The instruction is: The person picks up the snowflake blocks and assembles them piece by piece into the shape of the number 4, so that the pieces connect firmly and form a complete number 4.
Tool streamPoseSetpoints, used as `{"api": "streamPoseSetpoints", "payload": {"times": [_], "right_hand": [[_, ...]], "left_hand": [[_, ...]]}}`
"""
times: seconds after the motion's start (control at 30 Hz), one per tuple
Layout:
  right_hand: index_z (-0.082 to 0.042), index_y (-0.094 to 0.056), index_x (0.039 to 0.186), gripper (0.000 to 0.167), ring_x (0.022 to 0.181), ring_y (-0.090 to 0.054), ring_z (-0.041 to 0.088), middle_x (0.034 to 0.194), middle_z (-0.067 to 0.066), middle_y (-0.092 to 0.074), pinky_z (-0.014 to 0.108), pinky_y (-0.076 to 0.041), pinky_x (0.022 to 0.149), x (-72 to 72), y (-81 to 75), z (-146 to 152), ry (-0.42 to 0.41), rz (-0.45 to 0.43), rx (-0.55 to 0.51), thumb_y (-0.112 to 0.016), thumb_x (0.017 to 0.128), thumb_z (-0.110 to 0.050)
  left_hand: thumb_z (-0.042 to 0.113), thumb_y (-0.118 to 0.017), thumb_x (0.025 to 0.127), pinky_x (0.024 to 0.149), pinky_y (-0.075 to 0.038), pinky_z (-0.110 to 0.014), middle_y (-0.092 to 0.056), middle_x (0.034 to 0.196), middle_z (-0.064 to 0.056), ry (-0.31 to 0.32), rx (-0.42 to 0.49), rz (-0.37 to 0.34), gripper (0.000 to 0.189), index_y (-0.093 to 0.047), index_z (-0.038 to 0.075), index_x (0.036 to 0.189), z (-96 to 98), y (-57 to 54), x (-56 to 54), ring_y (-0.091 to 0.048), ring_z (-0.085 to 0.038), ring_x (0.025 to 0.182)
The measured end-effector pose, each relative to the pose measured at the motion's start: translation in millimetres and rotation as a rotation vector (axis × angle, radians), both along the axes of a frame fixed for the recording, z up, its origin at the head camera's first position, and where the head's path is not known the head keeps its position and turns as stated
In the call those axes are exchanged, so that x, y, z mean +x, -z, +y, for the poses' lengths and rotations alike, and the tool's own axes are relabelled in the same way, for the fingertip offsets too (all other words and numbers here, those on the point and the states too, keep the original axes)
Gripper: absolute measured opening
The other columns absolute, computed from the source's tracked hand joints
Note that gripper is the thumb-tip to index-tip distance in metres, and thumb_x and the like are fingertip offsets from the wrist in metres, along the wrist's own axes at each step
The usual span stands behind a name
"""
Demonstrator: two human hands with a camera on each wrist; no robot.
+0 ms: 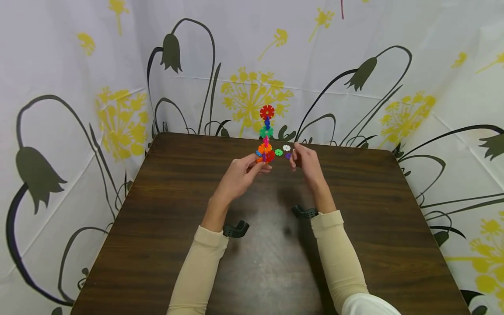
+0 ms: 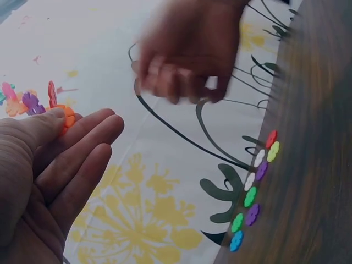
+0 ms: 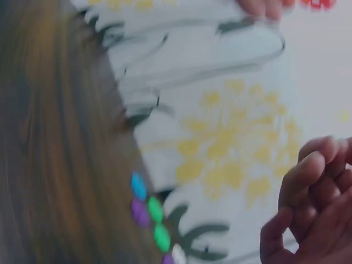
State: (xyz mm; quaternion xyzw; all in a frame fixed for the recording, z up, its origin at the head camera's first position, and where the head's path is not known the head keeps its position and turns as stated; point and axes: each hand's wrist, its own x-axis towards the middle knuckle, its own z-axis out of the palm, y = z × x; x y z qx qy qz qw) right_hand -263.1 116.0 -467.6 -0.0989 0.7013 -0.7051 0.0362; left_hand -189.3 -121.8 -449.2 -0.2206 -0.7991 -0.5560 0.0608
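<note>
An upright tower of flower-shaped interlocking discs [image 1: 266,132], in red, blue, green, pink and orange, rises beside my left hand [image 1: 239,174]. In the left wrist view that hand's thumb and fingers pinch an orange disc [image 2: 68,117] at the base, with its other fingers extended. My right hand [image 1: 306,162] is raised near loose discs at the far table edge. In the right wrist view its fingers [image 3: 300,179] are loosely curled, and no disc shows in them. It is blurred in the left wrist view.
Loose discs in blue, green [image 1: 278,152], purple, white [image 1: 286,148], yellow [image 2: 273,151] and red [image 2: 272,138] lie in rows along the far edge of the dark wooden table [image 1: 157,197]. A white curtain [image 1: 252,52] with flower prints hangs behind it.
</note>
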Motion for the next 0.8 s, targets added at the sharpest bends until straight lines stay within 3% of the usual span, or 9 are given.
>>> {"api": "streamPoseSetpoints", "payload": {"times": [0.1,0.17,0.27,0.37,0.43,0.63,0.8], "right_hand": [[0.000,-0.057,0.087,0.040,0.061,-0.053,0.012,0.069,0.001,-0.059,0.023,-0.046,0.058,-10.3,17.3,16,0.103,-0.039,0.069,-0.052,0.114,-0.029],[0.005,-0.062,0.100,0.034,0.064,-0.054,0.012,0.075,0.003,-0.062,0.023,-0.046,0.059,-16.8,28.9,25,0.141,-0.051,0.162,-0.055,0.113,-0.026],[0.006,-0.065,0.119,0.030,0.066,-0.056,0.011,0.085,0.008,-0.066,0.024,-0.047,0.062,-26.7,45.7,37,0.145,-0.045,0.362,-0.057,0.112,-0.022],[0.004,-0.066,0.133,0.034,0.072,-0.062,0.012,0.097,0.017,-0.073,0.023,-0.051,0.066,-37.2,61.3,44,0.105,-0.028,0.539,-0.057,0.111,-0.020],[0.001,-0.065,0.139,0.036,0.078,-0.068,0.018,0.107,0.023,-0.075,0.025,-0.053,0.070,-42.7,69.2,46,0.081,-0.023,0.625,-0.058,0.110,-0.020],[-0.004,-0.062,0.148,0.045,0.107,-0.072,0.039,0.127,0.027,-0.073,0.046,-0.057,0.088,-49.8,82.4,46,0.076,-0.060,0.758,-0.061,0.106,-0.020],[-0.009,-0.062,0.149,0.047,0.120,-0.068,0.041,0.132,0.022,-0.071,0.058,-0.053,0.099,-51.7,84.3,41,0.117,-0.083,0.845,-0.064,0.105,-0.027]], "left_hand": [[0.014,-0.066,0.108,0.087,-0.065,-0.034,-0.083,0.108,-0.010,-0.011,-0.025,0.001,0.017,-0.071,0.003,0.120,-1.2,-0.9,2.0,-0.082,-0.027,0.104],[0.016,-0.066,0.108,0.076,-0.059,-0.028,-0.083,0.108,-0.007,-0.014,-0.038,0.002,0.016,-0.072,0.005,0.118,-1.7,-0.6,2.9,-0.081,-0.024,0.105],[0.017,-0.066,0.109,0.063,-0.044,-0.027,-0.084,0.106,-0.005,-0.017,-0.045,0.007,0.014,-0.073,0.007,0.115,-2.5,0.0,4.3,-0.081,-0.022,0.106],[0.017,-0.065,0.109,0.059,-0.036,-0.027,-0.084,0.106,-0.004,-0.019,-0.044,0.016,0.013,-0.074,0.008,0.112,-2.8,0.2,5.2,-0.081,-0.022,0.104],[0.016,-0.065,0.109,0.059,-0.036,-0.027,-0.084,0.105,-0.005,-0.020,-0.039,0.020,0.012,-0.073,0.008,0.112,-2.9,-0.1,5.8,-0.081,-0.022,0.103],[0.015,-0.064,0.110,0.068,-0.053,-0.024,-0.083,0.105,-0.008,-0.019,-0.034,0.025,0.013,-0.072,0.006,0.114,-2.8,-0.9,6.4,-0.082,-0.020,0.093],[0.016,-0.063,0.110,0.062,-0.050,-0.026,-0.083,0.103,-0.008,-0.034,-0.059,0.038,0.015,-0.073,0.007,0.116,-3.7,-1.3,5.6,-0.078,-0.015,0.082]]}}
